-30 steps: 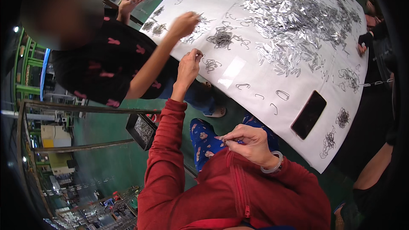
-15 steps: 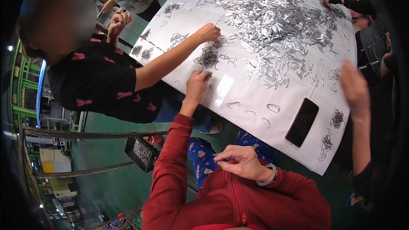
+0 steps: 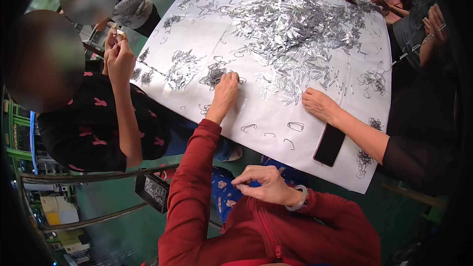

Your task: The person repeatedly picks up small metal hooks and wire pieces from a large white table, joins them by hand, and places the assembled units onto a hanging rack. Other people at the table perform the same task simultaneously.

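My left hand (image 3: 225,96) reaches over the white table with its fingers bent down. Its fingertips are at the right edge of a small heap of dark bent wire pieces (image 3: 213,77); whatever they pinch is hidden. Close to my body, off the table's near edge, my right hand (image 3: 264,183) is held in a pinch, palm side partly turned in. Something tiny may be between thumb and finger, but it is too small to name. A few single wire hooks (image 3: 249,128) and a wire loop (image 3: 295,126) lie on the table in front of me.
A large pile of small silver metal pieces (image 3: 290,19) covers the table's far middle. A black phone (image 3: 329,145) lies near the front right edge. A co-worker's hand (image 3: 320,104) reaches in from the right; another person (image 3: 98,123) stands at left. A black bin (image 3: 153,190) is low left.
My left hand has moved forward to the wire heap. The left co-worker's hand has withdrawn from there and lifted. The right co-worker's hand has come down beside the silver pieces.
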Demonstrator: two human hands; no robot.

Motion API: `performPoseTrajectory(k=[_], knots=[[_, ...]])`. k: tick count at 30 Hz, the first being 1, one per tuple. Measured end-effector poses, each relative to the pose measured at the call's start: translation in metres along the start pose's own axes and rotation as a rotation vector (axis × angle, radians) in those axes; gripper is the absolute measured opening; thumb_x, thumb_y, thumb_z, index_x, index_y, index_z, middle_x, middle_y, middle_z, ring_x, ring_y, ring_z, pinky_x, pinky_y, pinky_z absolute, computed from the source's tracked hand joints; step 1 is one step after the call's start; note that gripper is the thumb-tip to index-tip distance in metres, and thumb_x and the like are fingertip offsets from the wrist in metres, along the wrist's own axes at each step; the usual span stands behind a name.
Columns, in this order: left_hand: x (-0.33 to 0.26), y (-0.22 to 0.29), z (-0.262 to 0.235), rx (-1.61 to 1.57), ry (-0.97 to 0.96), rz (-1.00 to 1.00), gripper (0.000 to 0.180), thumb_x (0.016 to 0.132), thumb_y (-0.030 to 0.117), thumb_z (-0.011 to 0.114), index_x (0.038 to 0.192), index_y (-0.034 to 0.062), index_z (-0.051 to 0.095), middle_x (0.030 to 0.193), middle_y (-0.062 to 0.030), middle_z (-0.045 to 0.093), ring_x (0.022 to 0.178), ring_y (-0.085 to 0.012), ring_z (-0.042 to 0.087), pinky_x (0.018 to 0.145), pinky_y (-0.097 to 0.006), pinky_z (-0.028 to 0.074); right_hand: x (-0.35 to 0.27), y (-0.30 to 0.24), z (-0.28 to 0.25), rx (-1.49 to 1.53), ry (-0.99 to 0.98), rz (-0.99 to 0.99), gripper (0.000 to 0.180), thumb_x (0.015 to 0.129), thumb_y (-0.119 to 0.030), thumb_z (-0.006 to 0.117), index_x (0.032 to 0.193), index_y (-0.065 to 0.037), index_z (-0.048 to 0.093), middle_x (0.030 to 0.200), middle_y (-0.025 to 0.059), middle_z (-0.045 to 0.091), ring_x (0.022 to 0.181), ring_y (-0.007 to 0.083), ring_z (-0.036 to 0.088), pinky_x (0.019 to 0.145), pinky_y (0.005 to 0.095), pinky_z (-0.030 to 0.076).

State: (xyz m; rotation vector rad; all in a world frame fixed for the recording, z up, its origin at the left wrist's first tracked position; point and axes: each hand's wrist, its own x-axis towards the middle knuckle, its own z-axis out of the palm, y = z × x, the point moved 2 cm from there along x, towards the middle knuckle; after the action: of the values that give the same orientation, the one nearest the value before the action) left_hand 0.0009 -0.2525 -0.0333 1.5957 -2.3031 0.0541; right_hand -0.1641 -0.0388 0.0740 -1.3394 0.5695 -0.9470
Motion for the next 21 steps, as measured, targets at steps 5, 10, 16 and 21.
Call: performPoseTrajectory(k=[5, 10, 16, 21], knots=[[-0.034, 0.003, -0.042, -0.389, 0.138, -0.246, 0.010, 0.086, 0.004, 0.053, 0.093, -0.0019, 0.058, 0.087, -0.0154, 0.059, 0.079, -0.0236, 0.058, 0.064, -0.032, 0.048, 0.002, 0.008, 0.005, 0.009, 0.037, 0.028, 0.017, 0.076, 0.004, 0.063, 0.092, -0.001, 0.068, 0.078, 0.0049, 0.063, 0.066, 0.0081, 0.057, 0.060, 0.0207, 0.045], [-0.109, 0.049, -0.121, -1.047, 0.223, -0.535, 0.009, 0.088, 0.004, 0.057, 0.092, -0.0041, 0.059, 0.085, -0.0090, 0.061, 0.071, -0.0101, 0.057, 0.062, -0.024, 0.048, 0.011, 0.018, 0.006, 0.121, 0.075, 0.116, 0.016, 0.079, 0.008, 0.060, 0.094, 0.004, 0.065, 0.083, 0.0054, 0.060, 0.072, 0.0083, 0.060, 0.063, 0.0198, 0.048], [-0.178, 0.113, -0.167, -1.315, 0.305, -0.427, 0.008, 0.088, 0.002, 0.057, 0.095, -0.0022, 0.055, 0.096, -0.0053, 0.056, 0.086, -0.0106, 0.053, 0.076, -0.023, 0.044, 0.015, 0.026, 0.014, 0.185, 0.248, 0.154, 0.017, 0.082, 0.007, 0.060, 0.098, 0.006, 0.063, 0.087, 0.0052, 0.060, 0.077, 0.0093, 0.061, 0.065, 0.0197, 0.051], [-0.185, 0.119, -0.154, -0.971, 0.401, -0.436, 0.009, 0.085, 0.002, 0.060, 0.090, -0.0003, 0.054, 0.098, -0.0122, 0.056, 0.089, -0.0194, 0.055, 0.078, -0.028, 0.045, 0.013, 0.022, 0.015, -0.008, 0.295, 0.016, 0.018, 0.081, 0.008, 0.060, 0.098, 0.005, 0.063, 0.088, 0.0058, 0.061, 0.079, 0.0094, 0.061, 0.066, 0.0197, 0.051]])
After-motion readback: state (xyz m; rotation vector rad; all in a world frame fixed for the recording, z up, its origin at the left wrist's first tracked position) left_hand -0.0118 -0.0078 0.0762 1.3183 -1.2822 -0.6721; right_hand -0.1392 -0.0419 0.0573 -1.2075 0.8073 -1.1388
